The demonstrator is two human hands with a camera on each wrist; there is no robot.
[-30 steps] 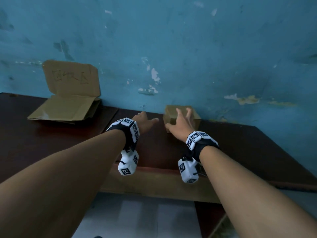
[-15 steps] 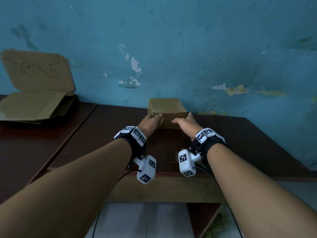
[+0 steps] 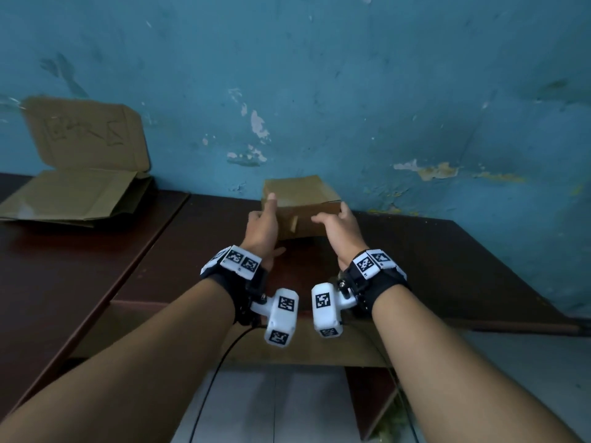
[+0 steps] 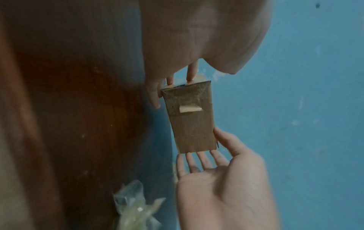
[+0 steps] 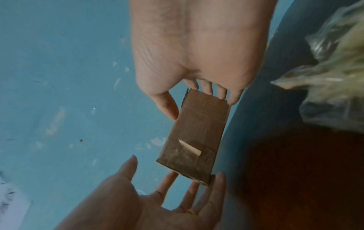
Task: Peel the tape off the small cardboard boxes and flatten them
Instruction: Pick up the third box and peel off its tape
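Note:
A small brown cardboard box [image 3: 303, 193] hangs just above the dark table, close to the blue wall, held between my two hands. My left hand [image 3: 260, 225] touches its left end with straight fingers [image 4: 192, 73]. My right hand [image 3: 335, 225] presses the right end with straight fingers [image 4: 202, 158] and lays its thumb along the box's edge. A short loose tab of tape [image 4: 190, 109] sticks up from the box face that looks toward me. In the right wrist view the box [image 5: 199, 129] spans from the right hand [image 5: 206, 91] to the left hand [image 5: 187, 186].
Flattened cardboard [image 3: 70, 193] lies at the far left, one flap [image 3: 89, 135] standing against the wall. The brown table [image 3: 447, 266] meets a second one at a seam [image 3: 153, 244]. A crumpled plastic bag [image 5: 334, 77] lies below the table edge.
A second ago only my right hand lay on the box by the wall. Since then the left hand has joined it, and both hands have raised the box slightly off the table.

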